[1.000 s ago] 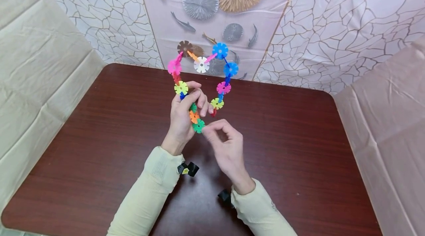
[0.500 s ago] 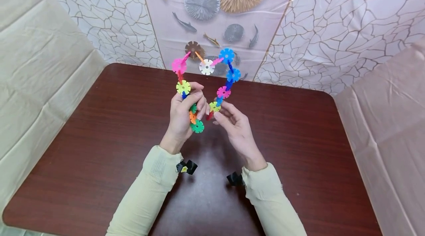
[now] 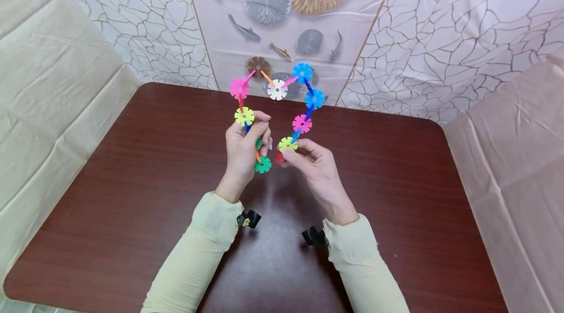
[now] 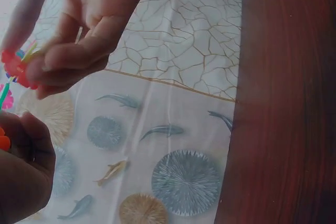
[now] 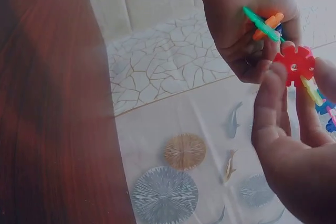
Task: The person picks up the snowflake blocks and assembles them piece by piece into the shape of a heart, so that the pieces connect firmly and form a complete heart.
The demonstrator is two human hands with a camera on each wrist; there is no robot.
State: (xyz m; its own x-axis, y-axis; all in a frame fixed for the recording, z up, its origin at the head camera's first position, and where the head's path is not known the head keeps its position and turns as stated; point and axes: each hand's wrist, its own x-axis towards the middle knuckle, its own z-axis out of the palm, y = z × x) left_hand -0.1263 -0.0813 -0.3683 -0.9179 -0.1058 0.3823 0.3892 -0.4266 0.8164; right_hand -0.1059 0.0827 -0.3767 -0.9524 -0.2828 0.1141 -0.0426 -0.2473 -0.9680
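Note:
A chain of notched plastic snowflake discs hangs as an open loop between both hands, its top holding a brown disc (image 3: 258, 66), a white disc (image 3: 277, 89) and a blue disc (image 3: 302, 73). My left hand (image 3: 241, 154) grips the left strand below a yellow disc (image 3: 244, 116); a green end disc (image 3: 262, 164) sticks out beneath. With thumb and fingers my right hand (image 3: 319, 171) pinches the right strand's end, at a yellow disc (image 3: 288, 145) and a red disc (image 5: 295, 65). In the right wrist view the red and green ends are close but apart.
Both hands are above a dark reddish-brown wooden table (image 3: 132, 195). Behind it stands a patterned backdrop (image 3: 145, 24) with printed fish and round shapes. Beige cloth (image 3: 520, 171) lines the sides. Black wrist-camera mounts (image 3: 314, 236) sit at the sleeves.
My right hand has left the green end disc, moved up and right, and taken hold of the right strand's yellow and red end. That strand has shifted slightly right; my left hand barely moved.

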